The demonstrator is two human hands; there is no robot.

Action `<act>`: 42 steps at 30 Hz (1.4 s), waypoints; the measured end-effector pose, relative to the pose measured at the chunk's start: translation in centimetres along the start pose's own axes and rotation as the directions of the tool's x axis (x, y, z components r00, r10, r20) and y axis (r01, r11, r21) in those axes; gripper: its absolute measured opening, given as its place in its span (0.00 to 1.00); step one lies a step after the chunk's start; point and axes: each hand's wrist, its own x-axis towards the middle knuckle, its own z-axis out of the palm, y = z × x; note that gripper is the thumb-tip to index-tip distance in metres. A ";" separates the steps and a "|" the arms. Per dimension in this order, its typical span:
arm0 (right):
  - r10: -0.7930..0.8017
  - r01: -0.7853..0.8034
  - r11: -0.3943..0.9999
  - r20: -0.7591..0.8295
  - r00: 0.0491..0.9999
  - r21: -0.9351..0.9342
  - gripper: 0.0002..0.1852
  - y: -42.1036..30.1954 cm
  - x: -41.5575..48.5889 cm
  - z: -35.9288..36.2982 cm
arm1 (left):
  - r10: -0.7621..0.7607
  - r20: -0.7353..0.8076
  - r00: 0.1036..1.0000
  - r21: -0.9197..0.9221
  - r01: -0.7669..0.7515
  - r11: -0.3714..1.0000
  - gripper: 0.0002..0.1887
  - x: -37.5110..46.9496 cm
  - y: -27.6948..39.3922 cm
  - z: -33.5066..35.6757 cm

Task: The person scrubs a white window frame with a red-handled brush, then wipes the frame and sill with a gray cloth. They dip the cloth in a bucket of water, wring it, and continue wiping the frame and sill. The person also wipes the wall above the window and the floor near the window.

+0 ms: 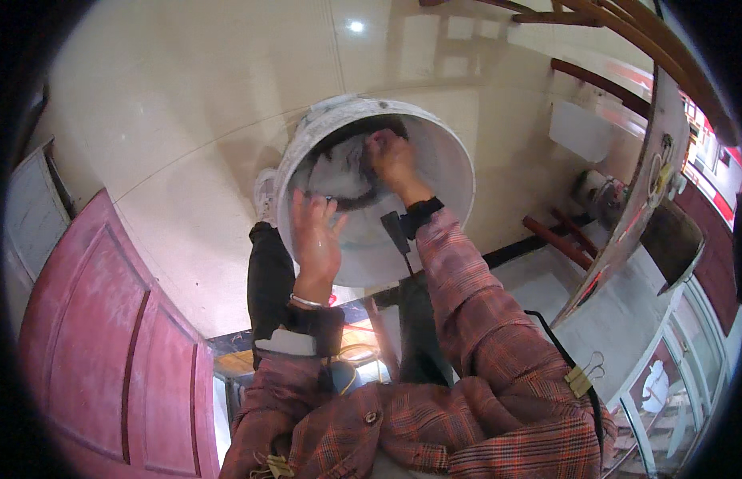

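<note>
A round whitish tub or bucket (448,173) stands before me, its inside showing a pale, wet-looking mass (341,170) with a dark edge. My right hand (392,155) reaches into it with curled fingers, against the dark upper edge of the mass; what the fingers hold is hidden. Over the tub's lower left side is my left hand (319,230), its fingers spread and nothing in them. A bracelet circles the left wrist. Black bands are on both forearms, and a black device with a cord hangs by the right wrist.
A pink panelled door (89,335) stands at the left. On the right are a wooden board (631,197) seen edge-on, reddish wooden legs (556,242) and a glass-fronted cabinet (670,383). A pale shoe (266,191) touches the tub's left side.
</note>
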 end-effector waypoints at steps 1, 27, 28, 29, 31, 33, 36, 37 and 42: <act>0.003 -0.003 1.000 0.007 1.000 -0.028 0.13 0.5 0.7 1.0 | -0.004 0.020 1.000 0.027 0.004 1.000 0.36 0.0 0.2 -0.1; -0.326 0.240 0.799 0.062 0.943 0.552 0.07 -9.5 -9.5 -4.6 | 0.009 0.263 0.965 -0.259 0.062 0.964 0.20 0.3 -1.8 -1.5; -0.284 0.205 0.833 0.079 0.955 0.514 0.08 -8.8 -8.1 -4.0 | -0.008 0.212 0.977 -0.108 0.032 0.994 0.18 0.6 -2.1 -1.0; -0.241 0.169 0.863 0.093 0.966 0.475 0.08 -7.9 -6.6 -3.9 | -0.036 0.133 0.991 -0.063 0.045 0.997 0.18 0.8 -2.1 -0.8; -0.179 0.093 0.867 0.133 0.975 0.489 0.12 -6.2 -5.1 -4.1 | -0.064 0.085 0.994 0.064 0.059 0.996 0.18 0.9 -2.0 -0.5; -0.150 0.000 0.812 0.208 0.966 0.584 0.18 -4.8 -4.5 -4.8 | -0.118 0.153 0.981 0.008 0.118 0.993 0.17 0.7 -1.7 -0.5; -0.311 -0.177 0.628 0.452 0.836 0.758 0.26 -2.9 -5.4 -7.3 | -0.184 0.234 0.955 -0.011 0.192 0.981 0.19 0.3 -1.2 -0.4; -0.347 -0.242 0.603 0.524 0.778 0.760 0.26 -2.4 -6.1 -8.2 | -0.203 0.292 0.935 -0.040 0.224 0.974 0.20 0.2 -1.1 -0.3; -0.107 -0.299 0.684 0.497 0.861 0.665 0.16 -2.9 -8.0 -10.8 | -0.128 0.258 0.958 0.093 0.107 0.990 0.20 -0.3 -1.3 0.9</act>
